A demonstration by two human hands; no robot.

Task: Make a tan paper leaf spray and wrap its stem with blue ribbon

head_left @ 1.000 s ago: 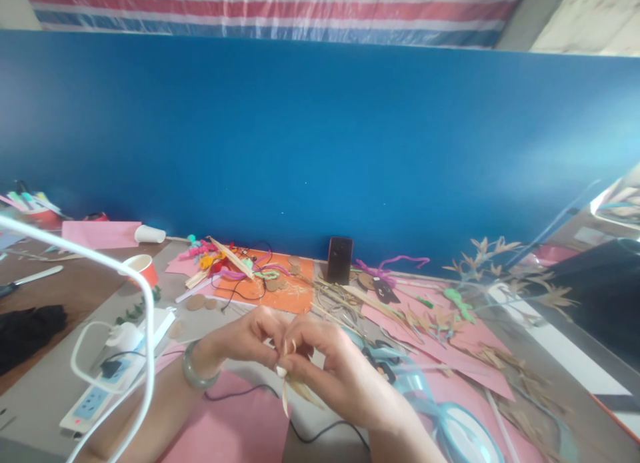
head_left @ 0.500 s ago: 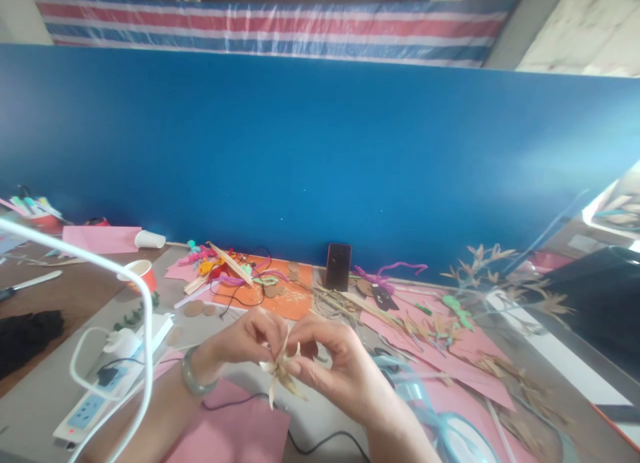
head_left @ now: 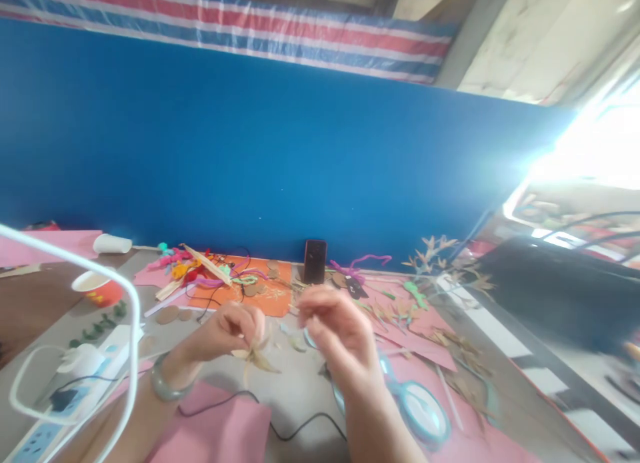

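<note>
My left hand [head_left: 230,333], with a bracelet [head_left: 169,379] on its wrist, pinches a small flower shape of pale dried leaves [head_left: 261,361] between thumb and fingers. Its pointed tips hang below the fingertips. My right hand [head_left: 340,326] is apart from it, to the right, with curled fingers and the thumb close to the fingertips. Motion blur hides what, if anything, lies between them. A small pale leaf piece [head_left: 297,343] shows in the gap between the two hands.
A white cable [head_left: 134,356] loops over a power strip [head_left: 37,426] at left. A paper cup [head_left: 97,288] stands behind it. A phone [head_left: 315,261] leans on the blue partition [head_left: 280,149]. A blue-rimmed magnifier [head_left: 424,413], dried stems and pink paper [head_left: 215,426] lie around my hands.
My right hand has come away from the leaf flower and moved up and right. My left hand keeps the flower. The view has turned right and tilted.
</note>
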